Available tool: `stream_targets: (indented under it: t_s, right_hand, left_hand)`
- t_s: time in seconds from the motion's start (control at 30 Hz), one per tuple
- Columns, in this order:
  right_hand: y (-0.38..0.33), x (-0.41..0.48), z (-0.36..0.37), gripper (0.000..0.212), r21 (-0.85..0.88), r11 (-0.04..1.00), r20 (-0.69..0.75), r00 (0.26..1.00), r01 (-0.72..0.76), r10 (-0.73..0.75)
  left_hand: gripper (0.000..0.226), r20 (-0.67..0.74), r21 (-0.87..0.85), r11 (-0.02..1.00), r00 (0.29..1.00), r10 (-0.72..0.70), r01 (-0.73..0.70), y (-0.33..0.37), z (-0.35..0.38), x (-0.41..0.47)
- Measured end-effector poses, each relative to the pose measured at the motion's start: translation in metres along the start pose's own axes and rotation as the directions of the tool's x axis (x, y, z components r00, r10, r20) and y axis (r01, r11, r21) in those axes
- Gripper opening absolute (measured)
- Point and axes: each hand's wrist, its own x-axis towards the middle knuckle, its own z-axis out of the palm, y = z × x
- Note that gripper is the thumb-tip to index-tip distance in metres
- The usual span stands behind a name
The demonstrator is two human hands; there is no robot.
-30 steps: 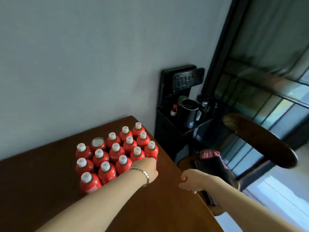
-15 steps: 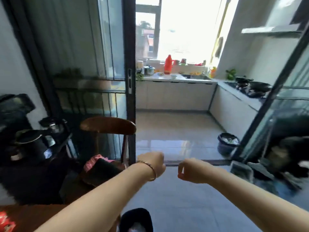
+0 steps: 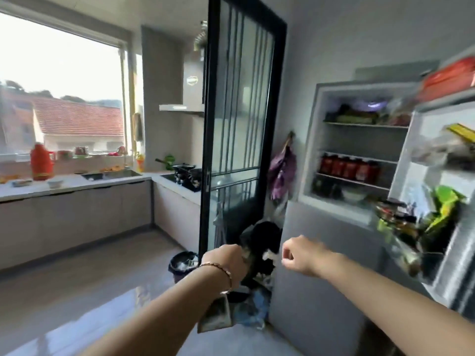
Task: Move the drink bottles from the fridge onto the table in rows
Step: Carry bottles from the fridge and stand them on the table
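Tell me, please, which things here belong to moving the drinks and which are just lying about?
For the job: red drink bottles on a shelf of the open fridge; left hand and right hand, both empty.

Lying about: red flask, pans, purple bag, bin.

Fridge door (image 3: 425, 127) open (swung right); path to bottles (image 3: 349, 167) clear.

From table round to open fridge (image 3: 359, 140)

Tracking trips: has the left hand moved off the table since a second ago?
Yes. The left hand has left the table, now out of view, and is held out beside the open fridge.
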Motion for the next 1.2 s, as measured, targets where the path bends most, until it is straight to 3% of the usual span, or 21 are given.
stream_targets:
  t_s: [0.3,0.43,0.73,0.87,1.07,1.2]
  right_hand:
    - [0.188,0.123,-0.051,0.023,-0.028,0.965,-0.243,0.938,-0.260,0.246]
    - [0.261,0.183,-0.051,0.022,-0.031,0.922,-0.281,0.888,-0.386,0.363]
    - [0.408,0.345,-0.051,0.014,0.195,0.779,-0.256,0.736,-0.596,0.627]
    - [0.462,0.402,-0.045,0.028,0.285,0.693,-0.207,0.664,-0.662,0.719]
    - [0.555,0.483,-0.017,0.029,0.438,0.592,-0.195,0.571,-0.676,0.797]
    - [0.625,0.540,-0.003,0.042,0.706,0.474,-0.217,0.477,-0.526,0.852]
  left_hand:
    - [0.023,-0.147,-0.007,0.988,0.977,0.152,-0.154,0.116,-0.031,0.228]
    - [0.023,-0.228,0.024,0.968,0.942,0.247,-0.248,0.151,-0.025,0.333]
    - [0.018,-0.266,-0.034,0.894,0.867,0.422,-0.446,0.222,-0.007,0.576]
    - [0.015,-0.241,-0.046,0.859,0.840,0.486,-0.510,0.257,0.005,0.660]
    - [0.016,-0.271,-0.083,0.836,0.820,0.504,-0.542,0.303,0.039,0.764]
    - [0.013,-0.304,-0.122,0.831,0.818,0.489,-0.542,0.332,0.057,0.825]
